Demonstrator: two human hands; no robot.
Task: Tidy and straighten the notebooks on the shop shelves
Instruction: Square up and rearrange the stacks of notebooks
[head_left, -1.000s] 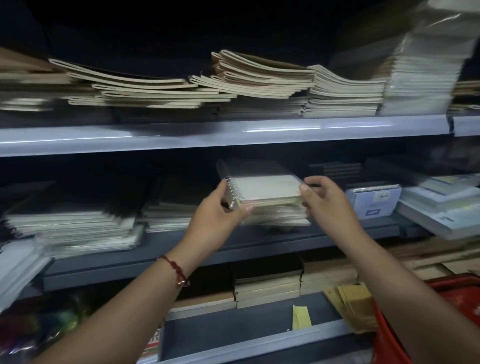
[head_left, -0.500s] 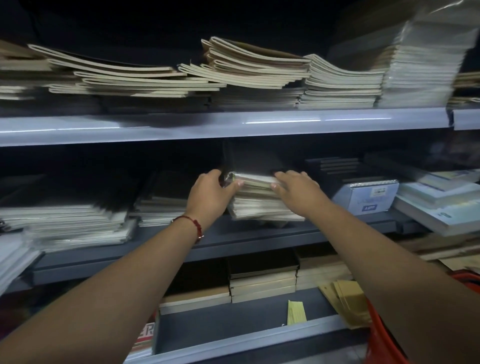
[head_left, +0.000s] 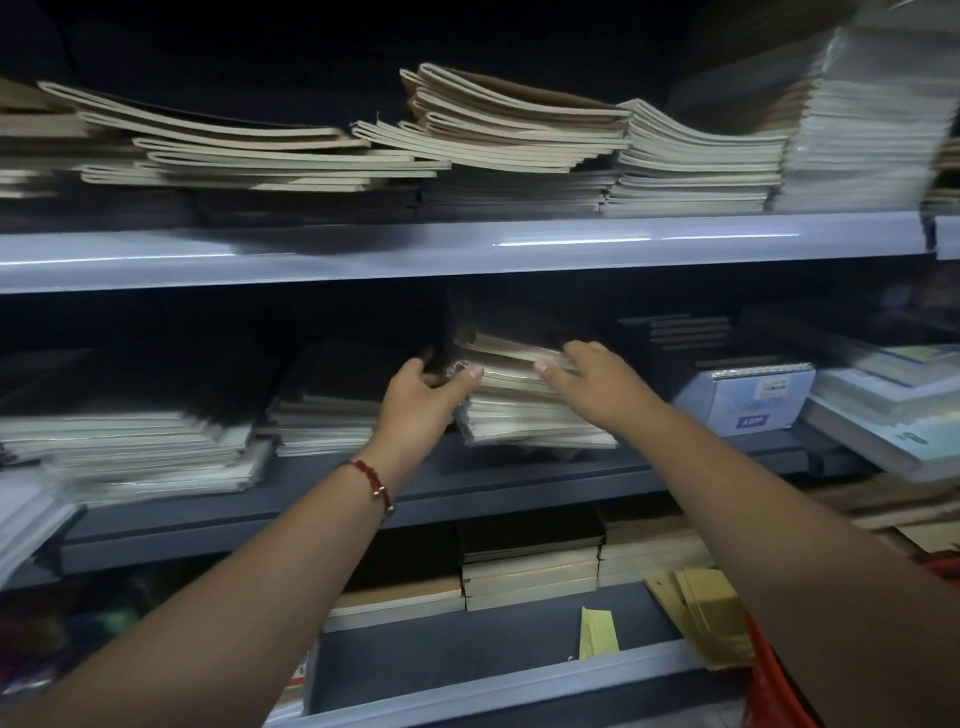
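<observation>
Head view: boxed pad (head_left: 743, 397) beside stack (head_left: 524, 415)

On the middle shelf (head_left: 467, 483), the notebook stack (head_left: 524, 415) sits between the left hand (head_left: 421, 395) and right hand (head_left: 597, 379); a boxed pad (head_left: 743, 397) lies right.

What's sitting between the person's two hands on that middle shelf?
In the head view, a stack of spiral notebooks sits between the left hand and the right hand. Both hands touch its upper notebooks, one on each side.
</observation>
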